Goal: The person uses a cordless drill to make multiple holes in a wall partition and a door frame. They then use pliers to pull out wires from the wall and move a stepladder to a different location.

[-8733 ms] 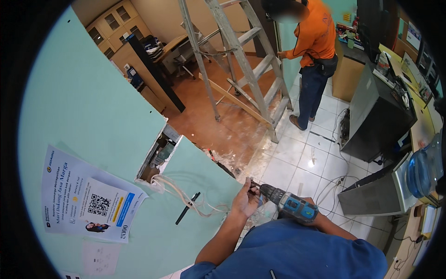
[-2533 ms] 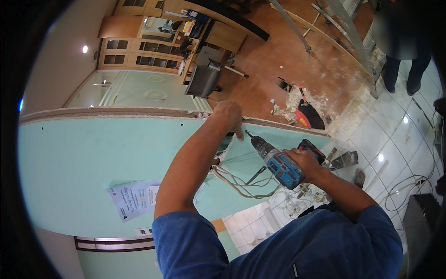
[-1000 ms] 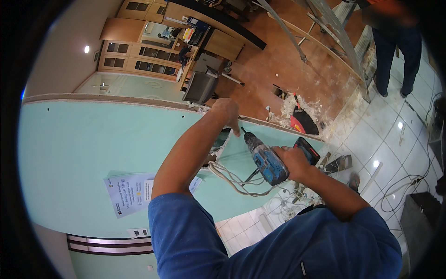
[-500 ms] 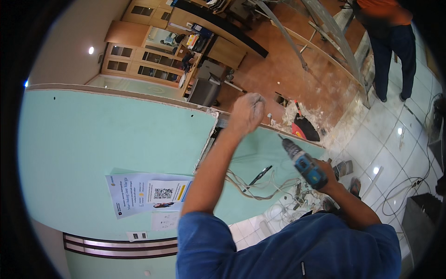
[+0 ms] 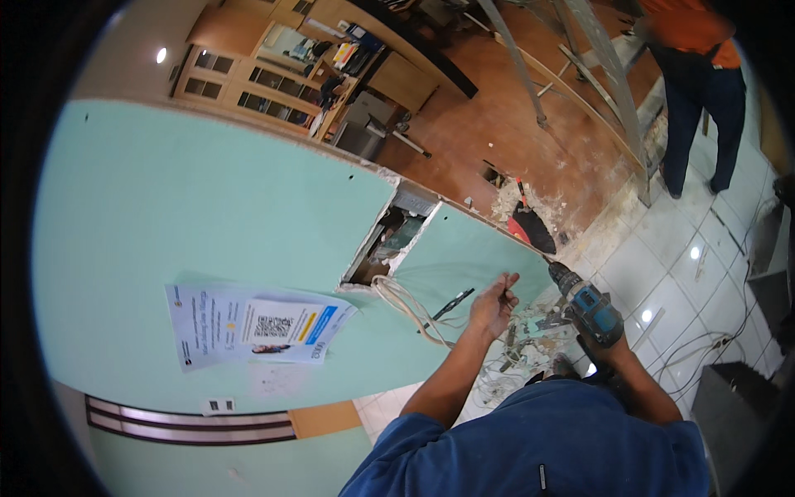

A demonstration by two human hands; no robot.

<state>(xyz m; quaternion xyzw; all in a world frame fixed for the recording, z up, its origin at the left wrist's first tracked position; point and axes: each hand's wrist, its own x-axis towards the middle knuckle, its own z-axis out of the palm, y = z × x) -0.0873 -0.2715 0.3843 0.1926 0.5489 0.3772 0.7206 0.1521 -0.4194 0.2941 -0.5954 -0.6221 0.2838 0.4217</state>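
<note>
We see the drill (image 5: 592, 311) in front of our blue shirt (image 5: 530, 447), pointing up and to the left, with our right hand (image 5: 614, 351) clamped around its handle. Our left hand (image 5: 493, 312) is near it, fingers partly curled; we cannot tell whether they pinch anything. Farther left, pale cables (image 5: 405, 309) hang from a hole (image 5: 389, 238) in the green wall (image 5: 215, 182). Beyond stand a ladder (image 5: 609, 70) and a person in orange (image 5: 704, 79).

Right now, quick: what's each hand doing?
Left hand: partly curled; can't tell whether it pinches anything small.
Right hand: closed, holding the blue-and-black drill.
</note>
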